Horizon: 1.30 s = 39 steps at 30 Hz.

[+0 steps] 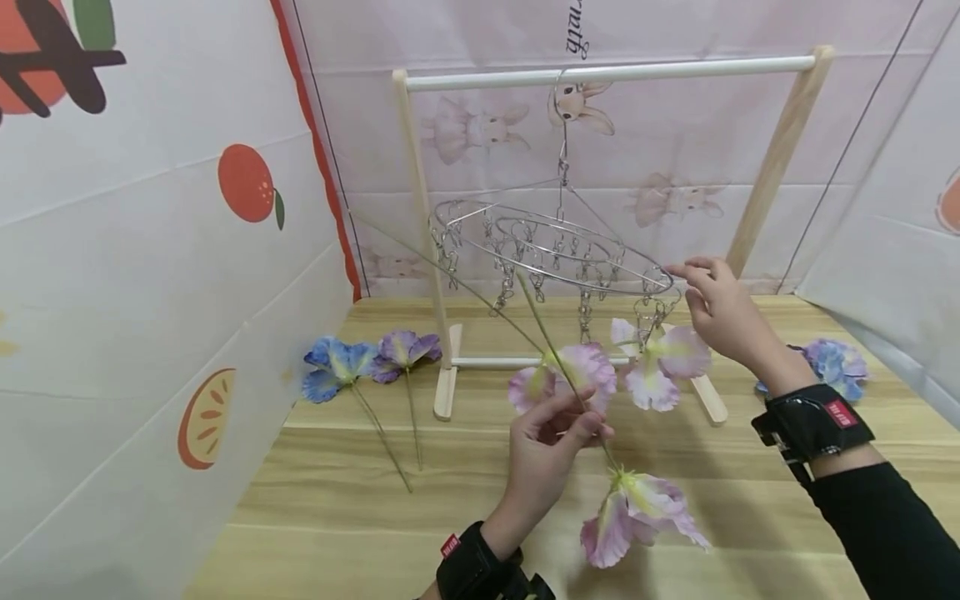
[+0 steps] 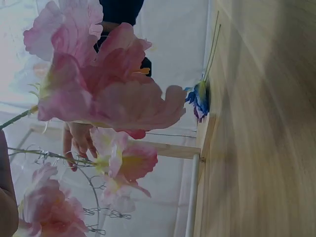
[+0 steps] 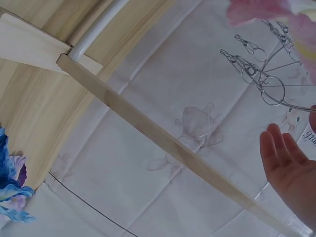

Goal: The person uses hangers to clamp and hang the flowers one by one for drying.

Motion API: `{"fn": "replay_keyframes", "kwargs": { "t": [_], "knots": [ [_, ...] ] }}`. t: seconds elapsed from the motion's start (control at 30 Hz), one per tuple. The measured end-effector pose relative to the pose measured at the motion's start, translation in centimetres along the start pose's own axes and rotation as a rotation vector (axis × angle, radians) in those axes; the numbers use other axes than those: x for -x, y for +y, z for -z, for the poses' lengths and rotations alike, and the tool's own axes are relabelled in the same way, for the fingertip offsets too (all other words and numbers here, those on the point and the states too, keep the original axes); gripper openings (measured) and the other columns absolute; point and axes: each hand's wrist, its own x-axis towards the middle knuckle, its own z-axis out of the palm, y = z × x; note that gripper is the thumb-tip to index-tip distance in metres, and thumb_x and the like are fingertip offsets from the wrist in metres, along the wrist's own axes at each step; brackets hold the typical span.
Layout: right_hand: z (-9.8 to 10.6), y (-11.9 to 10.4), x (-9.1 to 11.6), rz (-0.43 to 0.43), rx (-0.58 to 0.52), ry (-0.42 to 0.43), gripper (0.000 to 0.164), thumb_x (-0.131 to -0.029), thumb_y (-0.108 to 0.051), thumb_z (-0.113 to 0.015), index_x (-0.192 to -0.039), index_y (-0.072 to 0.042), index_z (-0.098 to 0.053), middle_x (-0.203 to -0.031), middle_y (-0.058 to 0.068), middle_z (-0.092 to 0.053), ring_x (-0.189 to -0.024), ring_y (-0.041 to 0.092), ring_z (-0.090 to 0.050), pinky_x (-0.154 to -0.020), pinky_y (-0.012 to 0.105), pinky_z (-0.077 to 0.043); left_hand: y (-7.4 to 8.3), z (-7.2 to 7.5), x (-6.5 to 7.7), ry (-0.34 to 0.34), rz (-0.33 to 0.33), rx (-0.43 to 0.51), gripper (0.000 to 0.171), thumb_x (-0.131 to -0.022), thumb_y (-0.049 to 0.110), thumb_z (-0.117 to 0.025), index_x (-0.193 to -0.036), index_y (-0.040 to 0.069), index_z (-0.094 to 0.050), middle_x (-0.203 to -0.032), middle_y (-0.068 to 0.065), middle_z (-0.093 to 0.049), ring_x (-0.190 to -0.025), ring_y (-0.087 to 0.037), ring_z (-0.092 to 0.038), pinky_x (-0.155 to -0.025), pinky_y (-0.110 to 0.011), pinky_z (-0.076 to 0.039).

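My left hand [image 1: 547, 454] pinches the green stem [image 1: 551, 346] of an artificial pink-purple flower [image 1: 637, 512], its bloom hanging downward; this bloom [image 2: 103, 94] fills the upper left wrist view. A round wire clip hanger [image 1: 555, 250] tilts down to the right. My right hand [image 1: 731, 321] is at its right rim, fingers fairly straight, fingertips at or touching the wire; exact contact cannot be told. Another pink flower [image 1: 682, 354] hangs below the right-side clips. A third pink bloom [image 1: 588, 367], partly behind my left hand, has a long stem [image 1: 420, 254] slanting up left.
The hanger hooks on the white bar [image 1: 622, 73] of a wooden stand [image 1: 772, 167]. Blue [image 1: 330, 367] and purple [image 1: 401, 350] flowers lie on the table [image 1: 322, 500] at left. More blue-purple flowers [image 1: 836, 367] lie behind my right wrist. Printed cloth walls [image 1: 150, 275] enclose the table.
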Motion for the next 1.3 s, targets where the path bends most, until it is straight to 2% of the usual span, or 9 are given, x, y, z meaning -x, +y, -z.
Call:
{"fn": "replay_keyframes", "kwargs": {
  "t": [0.2,0.43,0.67,0.77,0.83,0.9,0.93,1.1,1.3],
  "knots": [
    [-0.3,-1.4,1.0,0.069,-0.002,0.097,0.037,-0.094,0.007,-0.043,-0.126,-0.003,-0.058,-0.133,0.032,-0.046,-0.11,0.047,-0.05,-0.072,0.049,-0.046,0.5,-0.1,0.0,-0.005,0.003,-0.013,0.037,-0.091,0.011,-0.063,-0.115,-0.016,-0.057,-0.092,-0.044,-0.057,-0.079,0.005,-0.068,-0.072,-0.04,-0.061],
    [-0.7,-3.4,2.0,0.198,0.001,0.233,0.035,-0.088,0.011,-0.051,-0.118,-0.001,-0.064,-0.121,0.028,-0.057,-0.107,0.044,-0.052,-0.072,0.044,-0.042,0.8,-0.1,-0.1,0.012,0.004,-0.009,0.038,-0.091,0.01,-0.064,-0.114,-0.018,-0.056,-0.092,-0.043,-0.057,-0.079,0.003,-0.069,-0.072,-0.038,-0.062],
    [-0.9,-5.3,3.4,0.246,-0.048,0.31,0.034,-0.088,0.007,-0.056,-0.121,0.0,-0.062,-0.119,0.025,-0.058,-0.113,0.04,-0.052,-0.086,0.042,-0.044,1.0,0.0,-0.1,0.057,-0.051,-0.041,0.032,-0.091,0.008,-0.062,-0.111,-0.017,-0.058,-0.088,-0.039,-0.06,-0.078,0.003,-0.069,-0.068,-0.042,-0.062],
    [-1.3,-5.6,4.4,0.178,-0.105,0.393,0.03,-0.088,0.005,-0.056,-0.118,0.003,-0.061,-0.113,0.024,-0.059,-0.104,0.022,-0.056,-0.087,0.023,-0.044,0.9,0.2,0.1,0.097,-0.065,-0.033,0.029,-0.092,0.006,-0.062,-0.111,-0.015,-0.058,-0.086,-0.017,-0.071,-0.078,0.001,-0.069,-0.068,-0.035,-0.063],
    [-1.5,-5.6,4.8,0.111,-0.154,0.422,0.025,-0.088,0.003,-0.056,-0.113,0.007,-0.062,-0.103,0.023,-0.061,-0.093,0.005,-0.055,-0.08,0.01,-0.043,0.8,0.3,0.2,0.124,-0.069,-0.022,0.028,-0.092,0.005,-0.061,-0.11,-0.016,-0.058,-0.087,0.0,-0.073,-0.078,0.0,-0.069,-0.07,-0.03,-0.063],
    [-1.8,-5.7,5.2,0.023,-0.218,0.366,0.024,-0.091,-0.003,-0.057,-0.112,0.007,-0.062,-0.095,0.019,-0.062,-0.083,-0.008,-0.049,-0.069,0.003,-0.041,0.8,0.5,0.3,0.157,-0.051,-0.015,0.027,-0.091,0.005,-0.062,-0.11,-0.015,-0.058,-0.089,0.013,-0.071,-0.078,0.0,-0.07,-0.071,-0.025,-0.062],
    [-1.9,-5.7,5.3,-0.019,-0.25,0.305,0.026,-0.093,-0.007,-0.057,-0.114,0.006,-0.061,-0.092,0.016,-0.062,-0.081,-0.012,-0.047,-0.065,0.003,-0.042,0.8,0.6,0.3,0.17,-0.049,-0.015,0.027,-0.092,0.005,-0.061,-0.11,-0.014,-0.058,-0.089,0.014,-0.07,-0.078,0.0,-0.07,-0.071,-0.025,-0.062],
    [-2.3,-6.0,5.0,-0.162,-0.367,-0.016,0.042,-0.1,-0.025,-0.052,-0.135,-0.002,-0.051,-0.096,0.006,-0.06,-0.077,-0.007,-0.052,-0.059,0.014,-0.045,0.8,0.8,0.7,0.241,-0.014,-0.02,0.032,-0.092,0.007,-0.062,-0.113,-0.017,-0.055,-0.088,0.013,-0.07,-0.077,-0.001,-0.069,-0.071,-0.023,-0.062],
    [-2.2,-5.5,4.5,-0.134,-0.459,-0.094,0.032,-0.099,-0.021,-0.052,-0.126,-0.006,-0.058,-0.081,-0.006,-0.056,-0.065,0.005,-0.051,-0.051,0.023,-0.044,0.5,0.9,1.6,0.262,0.011,-0.008,0.035,-0.094,0.007,-0.058,-0.116,-0.019,-0.05,-0.09,0.012,-0.069,-0.076,-0.001,-0.07,-0.071,-0.025,-0.062]
  ]
}}
